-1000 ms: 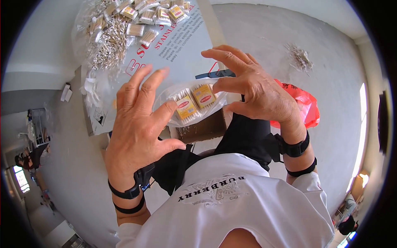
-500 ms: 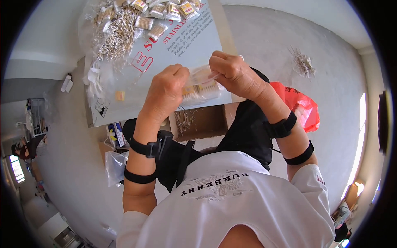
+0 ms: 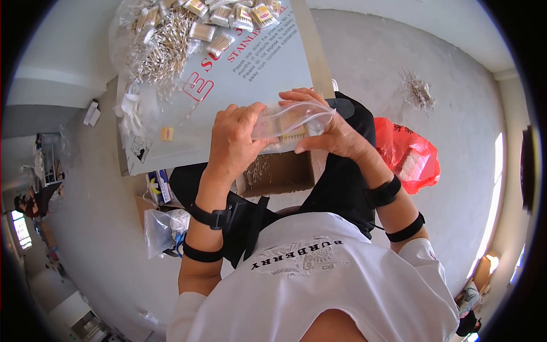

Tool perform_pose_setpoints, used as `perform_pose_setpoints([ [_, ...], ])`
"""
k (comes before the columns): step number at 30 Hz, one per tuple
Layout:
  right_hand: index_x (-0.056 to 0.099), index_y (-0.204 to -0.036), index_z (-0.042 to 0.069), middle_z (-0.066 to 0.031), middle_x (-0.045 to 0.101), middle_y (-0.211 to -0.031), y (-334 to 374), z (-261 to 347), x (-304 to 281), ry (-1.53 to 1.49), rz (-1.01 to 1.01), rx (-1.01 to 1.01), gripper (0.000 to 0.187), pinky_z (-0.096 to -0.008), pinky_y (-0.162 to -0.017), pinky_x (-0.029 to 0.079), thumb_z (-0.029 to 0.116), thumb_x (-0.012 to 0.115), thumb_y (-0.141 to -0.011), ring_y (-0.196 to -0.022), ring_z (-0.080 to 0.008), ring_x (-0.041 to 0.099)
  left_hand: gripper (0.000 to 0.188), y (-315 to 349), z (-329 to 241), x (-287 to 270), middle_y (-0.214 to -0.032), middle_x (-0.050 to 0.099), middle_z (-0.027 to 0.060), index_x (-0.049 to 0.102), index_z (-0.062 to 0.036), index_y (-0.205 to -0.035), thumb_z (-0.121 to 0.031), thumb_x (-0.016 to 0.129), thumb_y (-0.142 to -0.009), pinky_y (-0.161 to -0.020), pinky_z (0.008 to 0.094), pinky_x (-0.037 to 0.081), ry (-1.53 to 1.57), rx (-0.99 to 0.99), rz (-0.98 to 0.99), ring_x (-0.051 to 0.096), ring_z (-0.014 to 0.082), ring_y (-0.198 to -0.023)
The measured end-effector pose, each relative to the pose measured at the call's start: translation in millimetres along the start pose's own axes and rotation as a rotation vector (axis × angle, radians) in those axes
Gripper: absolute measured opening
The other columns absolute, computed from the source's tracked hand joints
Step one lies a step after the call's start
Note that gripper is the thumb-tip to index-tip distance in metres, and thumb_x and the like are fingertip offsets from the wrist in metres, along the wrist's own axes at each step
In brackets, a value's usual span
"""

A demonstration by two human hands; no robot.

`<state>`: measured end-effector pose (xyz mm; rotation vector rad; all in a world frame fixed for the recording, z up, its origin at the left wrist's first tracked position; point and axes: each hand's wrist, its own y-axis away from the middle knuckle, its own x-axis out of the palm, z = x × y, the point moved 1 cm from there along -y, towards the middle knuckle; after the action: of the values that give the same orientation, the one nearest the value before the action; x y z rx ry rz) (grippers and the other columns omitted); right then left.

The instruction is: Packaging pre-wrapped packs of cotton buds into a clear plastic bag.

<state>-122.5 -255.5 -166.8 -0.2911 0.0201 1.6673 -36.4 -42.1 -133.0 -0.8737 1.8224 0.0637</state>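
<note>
A clear zip bag [image 3: 269, 124] is held between my two hands just over the near edge of the table. Its zip edge faces me and gapes a little. Small packs of cotton swabs [image 3: 293, 137] with yellow labels show through the plastic. My left hand [image 3: 232, 137] grips the bag's left side between thumb and fingers. Around the right end curves my right hand [image 3: 341, 138], its fingers behind the bag and its thumb at the near side. Below the bag, a cardboard box [image 3: 280, 181] with loose swabs inside sits by my lap.
Loose cotton swabs [image 3: 165, 48] and wrapped swab packs [image 3: 221, 43] cover the far left of the table [image 3: 191, 149]. A small yellow card [image 3: 166, 134] lies nearer. To the right are a red plastic bag [image 3: 393, 139] and a heap of swabs [image 3: 419, 92] on the floor.
My hands have lowered slightly. The right hand has gone from pinching the zip edge to spreading its fingers around the bag's right end. The bag's zip edge now tilts toward me.
</note>
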Motion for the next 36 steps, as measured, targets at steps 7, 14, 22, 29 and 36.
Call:
perform_pose_setpoints([
  [7,0.069,-0.110,0.008,-0.0041,0.065,-0.120,1.5,-4.0,18.1,0.638,-0.106,-0.280,0.034,-0.0437,-0.104,0.039,0.014,0.073,-0.077,-0.120,-0.0270,0.053,0.028,11.8,13.6,22.1,-0.071,0.065,0.0069,0.072,-0.0103,-0.099,-0.003,0.070,-0.072,-0.056,0.0370,0.051,0.086,0.174,-0.012,0.063,0.0260,-0.064],
  [14,0.065,-0.117,0.003,-0.0092,0.062,-0.125,-5.0,11.7,12.5,0.365,-0.170,-0.212,0.048,-0.0412,-0.102,0.043,0.017,0.079,-0.074,-0.116,-0.0305,0.056,0.027,-2.1,9.8,6.7,-0.079,0.066,0.0077,0.070,-0.0082,-0.096,-0.007,0.075,-0.069,-0.065,0.0383,0.051,0.213,0.020,0.063,0.063,0.0273,-0.073],
  [22,0.067,-0.113,0.002,-0.0165,0.064,-0.116,2.8,81.9,-11.2,0.379,-0.144,-0.114,0.039,-0.0362,-0.086,0.052,0.015,0.080,-0.079,-0.102,-0.0301,0.064,0.015,1.5,-33.5,-29.1,-0.103,0.061,0.0060,0.065,-0.0042,-0.089,-0.010,0.070,-0.076,-0.088,0.0417,0.040,-0.273,0.251,-0.120,0.055,0.0221,-0.102],
  [29,0.065,-0.084,-0.003,-0.0147,0.063,-0.077,-28.8,85.1,-7.0,0.434,-0.320,-0.187,0.009,-0.0371,-0.062,0.051,0.000,0.072,-0.078,-0.071,-0.0323,0.064,0.009,4.6,-34.0,-33.3,-0.088,0.062,0.0040,0.065,-0.0056,-0.078,-0.012,0.070,-0.074,-0.088,0.0439,0.041,-0.231,0.353,-0.159,0.056,0.0218,-0.094],
  [36,0.072,-0.090,-0.002,-0.0187,0.067,-0.105,-32.4,72.0,-43.2,-0.182,-0.103,-0.070,0.021,-0.0355,-0.086,0.051,0.014,0.077,-0.078,-0.094,-0.0268,0.067,0.026,-31.6,2.6,-82.0,-0.085,0.062,0.0073,0.063,-0.0057,-0.083,-0.022,0.079,-0.070,-0.083,0.0445,0.044,0.177,0.193,-0.109,0.058,0.0269,-0.087],
])
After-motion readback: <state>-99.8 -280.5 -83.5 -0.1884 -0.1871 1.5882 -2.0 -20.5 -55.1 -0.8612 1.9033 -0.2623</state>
